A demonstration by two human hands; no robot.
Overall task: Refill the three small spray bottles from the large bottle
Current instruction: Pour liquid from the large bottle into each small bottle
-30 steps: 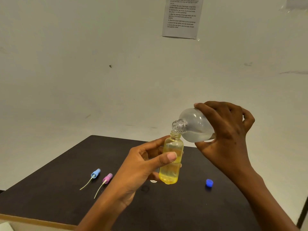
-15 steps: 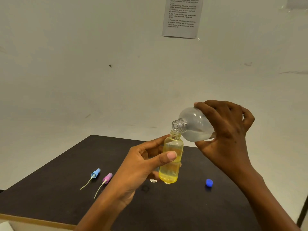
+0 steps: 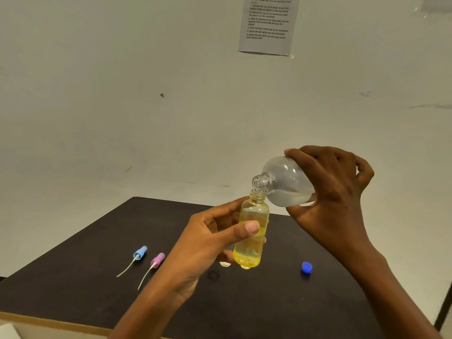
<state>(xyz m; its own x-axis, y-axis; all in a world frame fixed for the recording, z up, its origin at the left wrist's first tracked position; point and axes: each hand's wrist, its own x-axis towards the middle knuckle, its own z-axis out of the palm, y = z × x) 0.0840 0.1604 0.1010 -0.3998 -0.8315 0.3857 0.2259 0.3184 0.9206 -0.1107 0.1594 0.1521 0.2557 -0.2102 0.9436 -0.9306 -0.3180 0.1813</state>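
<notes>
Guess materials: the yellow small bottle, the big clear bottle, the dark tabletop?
Small yellow-tinted bottle: clear glossy plastic or glass; see-through, shiny highlights, so the look leaves it open.
Large frosted clear bottle: likely translucent plastic; hazy matte body, moulded screw threads at the neck.
Dark brown tabletop: probably laminated board; matte dark face over a pale wood-coloured front edge.

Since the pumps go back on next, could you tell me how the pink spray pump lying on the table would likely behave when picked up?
The pink spray pump looks small and plastic, so probably very light. Its thin dip tube curves along the table, so it likely flexes and dangles. Its rounded head may roll if nudged.
</notes>
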